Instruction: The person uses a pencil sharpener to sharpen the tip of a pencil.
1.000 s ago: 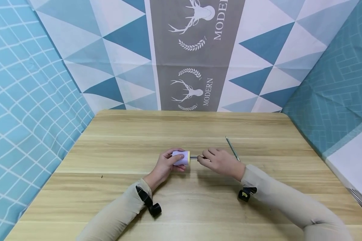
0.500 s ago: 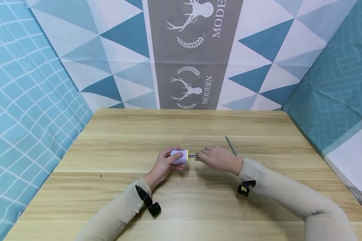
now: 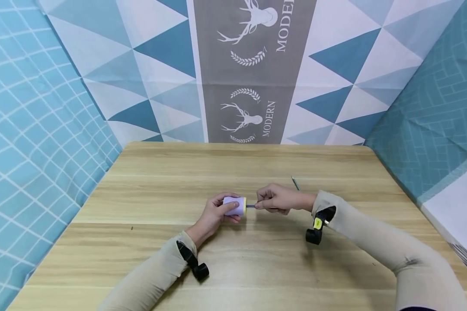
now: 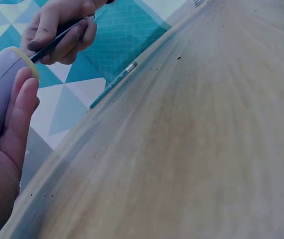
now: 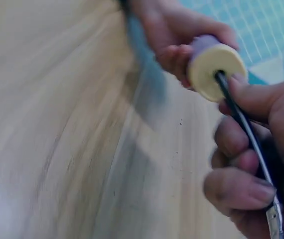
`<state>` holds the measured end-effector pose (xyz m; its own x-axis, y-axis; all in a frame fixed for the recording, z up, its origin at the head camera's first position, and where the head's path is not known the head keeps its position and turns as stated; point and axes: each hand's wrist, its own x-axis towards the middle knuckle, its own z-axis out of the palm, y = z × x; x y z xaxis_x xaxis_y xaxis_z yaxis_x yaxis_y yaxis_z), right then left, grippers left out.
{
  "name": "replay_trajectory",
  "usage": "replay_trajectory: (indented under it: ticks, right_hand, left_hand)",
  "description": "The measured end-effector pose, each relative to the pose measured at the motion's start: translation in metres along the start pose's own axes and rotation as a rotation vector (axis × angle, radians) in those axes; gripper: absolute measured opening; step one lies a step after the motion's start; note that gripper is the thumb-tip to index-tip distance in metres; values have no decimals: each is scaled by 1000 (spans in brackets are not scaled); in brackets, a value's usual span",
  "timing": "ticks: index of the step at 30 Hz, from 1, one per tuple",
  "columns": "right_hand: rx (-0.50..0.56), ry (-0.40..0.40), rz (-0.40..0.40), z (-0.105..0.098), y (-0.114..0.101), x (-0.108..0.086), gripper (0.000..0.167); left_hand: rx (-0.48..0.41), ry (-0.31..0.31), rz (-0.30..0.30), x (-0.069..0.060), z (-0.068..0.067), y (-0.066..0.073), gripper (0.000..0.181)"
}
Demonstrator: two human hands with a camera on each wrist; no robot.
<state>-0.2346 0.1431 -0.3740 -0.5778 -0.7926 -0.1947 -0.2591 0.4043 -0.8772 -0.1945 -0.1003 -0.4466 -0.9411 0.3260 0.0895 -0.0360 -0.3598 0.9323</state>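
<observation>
My left hand grips a lilac pencil sharpener with a cream-yellow end facing right. In the right wrist view, a dark pencil enters the hole in the middle of that yellow face. My right hand holds this pencil between thumb and curled fingers, close to the sharpener. The pencil's back end, with a silvery ferrule, sticks out behind the fingers. Its tip is hidden inside the sharpener. Both hands are raised over the wooden table.
A second pencil, green, lies on the table beyond my right wrist, partly covered by it in the head view. Wrist cameras are strapped over both sleeves. Patterned cloths hang behind and at both sides of the table.
My right hand has rolled over around the pencil, from back of the hand up to thumb side up, and its wrist camera swung along. The left hand keeps the sharpener in place.
</observation>
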Motion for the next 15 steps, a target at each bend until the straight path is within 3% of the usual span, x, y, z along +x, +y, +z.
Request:
replay_trajectory:
  ticks: [4, 8, 10, 12, 15]
  right_hand:
    - [269, -113, 172, -3, 10, 4, 36]
    - [376, -172, 216, -3, 17, 6, 38]
    - [330, -158, 207, -3, 15, 5, 38]
    - [212, -116, 166, -3, 10, 3, 37]
    - [-82, -6, 63, 0, -2, -2, 33]
  left_hand:
    - [9, -8, 14, -1, 0, -2, 32]
    - [9, -3, 11, -1, 0, -3, 22]
    - [12, -1, 4, 0, 0, -2, 24]
    - [19, -1, 0, 0, 1, -1, 21]
    - [20, -5, -4, 0, 2, 0, 28]
